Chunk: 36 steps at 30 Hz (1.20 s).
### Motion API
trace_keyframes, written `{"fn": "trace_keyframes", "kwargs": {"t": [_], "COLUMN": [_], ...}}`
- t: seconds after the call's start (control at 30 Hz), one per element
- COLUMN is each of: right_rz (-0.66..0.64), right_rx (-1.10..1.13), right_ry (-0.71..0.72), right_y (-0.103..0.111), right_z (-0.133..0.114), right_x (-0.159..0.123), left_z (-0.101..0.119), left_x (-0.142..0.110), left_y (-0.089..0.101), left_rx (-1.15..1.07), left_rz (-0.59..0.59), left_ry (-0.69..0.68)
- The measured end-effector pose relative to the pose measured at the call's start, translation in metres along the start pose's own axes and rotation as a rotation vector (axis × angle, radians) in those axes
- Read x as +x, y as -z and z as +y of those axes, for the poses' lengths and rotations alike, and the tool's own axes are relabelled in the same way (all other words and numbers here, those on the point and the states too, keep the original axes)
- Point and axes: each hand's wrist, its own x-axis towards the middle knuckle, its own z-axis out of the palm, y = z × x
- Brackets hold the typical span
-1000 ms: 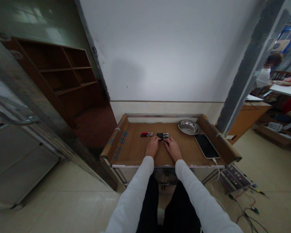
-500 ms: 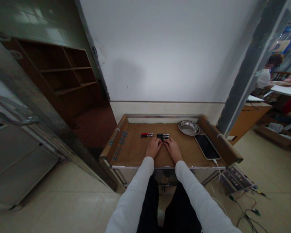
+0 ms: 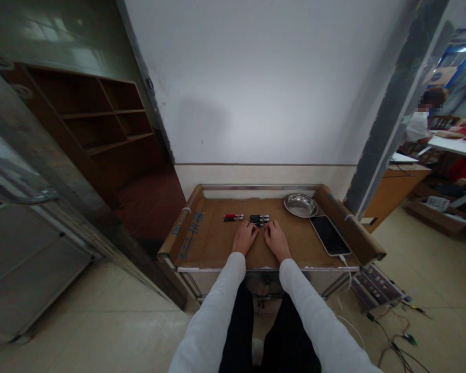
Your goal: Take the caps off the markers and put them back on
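Note:
My left hand (image 3: 244, 238) and my right hand (image 3: 276, 239) lie flat on the cardboard-lined table top (image 3: 217, 241), side by side, fingers stretched forward, holding nothing. Just beyond my fingertips lies a small group of black markers (image 3: 260, 219). To their left lie a red marker and a dark one, as a pair (image 3: 233, 217). My fingertips are close to the black markers but apart from them.
A round metal dish (image 3: 301, 205) stands at the back right of the table, with a phone (image 3: 328, 234) on a cable in front of it. A wooden shelf unit (image 3: 101, 119) is at the left. Another person (image 3: 421, 122) sits far right. Cables (image 3: 396, 336) lie on the floor.
Both hands have let go of the black markers and drawn back slightly toward me; they now rest flat on the cardboard.

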Motion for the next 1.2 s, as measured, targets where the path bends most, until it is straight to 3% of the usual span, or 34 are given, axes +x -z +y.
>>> {"fn": "trace_keyframes", "kwargs": {"t": [0.37, 0.63, 0.8, 1.0, 1.2], "right_rz": [-0.044, 0.001, 0.018, 0.077, 0.002], "right_rx": [-0.008, -0.122, -0.077, -0.149, -0.079], "right_ry": [0.009, -0.075, -0.011, -0.088, 0.002], "right_y": [0.007, 0.011, 0.006, 0.004, 0.005], "right_z": [-0.005, -0.008, -0.004, -0.002, -0.003], "right_x": [0.000, -0.001, -0.001, -0.003, -0.002], "left_z": [0.003, 0.007, 0.006, 0.004, 0.007], "left_x": [0.000, -0.003, -0.004, -0.002, -0.006], "left_y": [0.000, 0.003, -0.001, -0.004, 0.000], "left_rx": [0.110, 0.243, 0.168, 0.170, 0.264], "left_rz": [0.064, 0.302, 0.301, 0.303, 0.276], "left_ry": [0.013, 0.418, 0.448, 0.439, 0.475]}}
